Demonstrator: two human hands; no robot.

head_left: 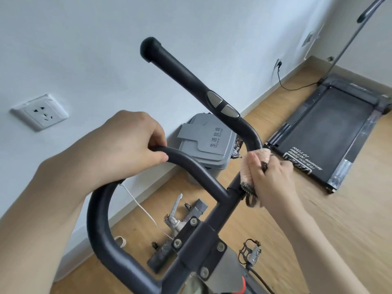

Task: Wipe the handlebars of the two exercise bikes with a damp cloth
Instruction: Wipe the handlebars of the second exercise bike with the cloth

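Left hand (127, 145) grips handlebar (191, 81) loop; right hand (273, 179) clamps cloth (250, 166) round the bar's bend. Risk: cloth snagging on centre joint (bolted bracket (199, 242) below), skipping grime.

matt black handlebar (191, 81), fuzzy cloth (248, 168)

Two hands show, a left hand (127, 145) and a right hand (273, 179), with one cloth (249, 166). One exercise bike (188, 262) is in view, with one black handlebar (191, 81) carrying two silver sensor plates (214, 99). Its one clamp plate (197, 236) shows four bolts (193, 221). There is one pedal (251, 253), one grey bin (212, 145), one treadmill (326, 132), one white cord (142, 205) and one black cable (292, 88). Two wall sockets (40, 112) (279, 61) are clear.
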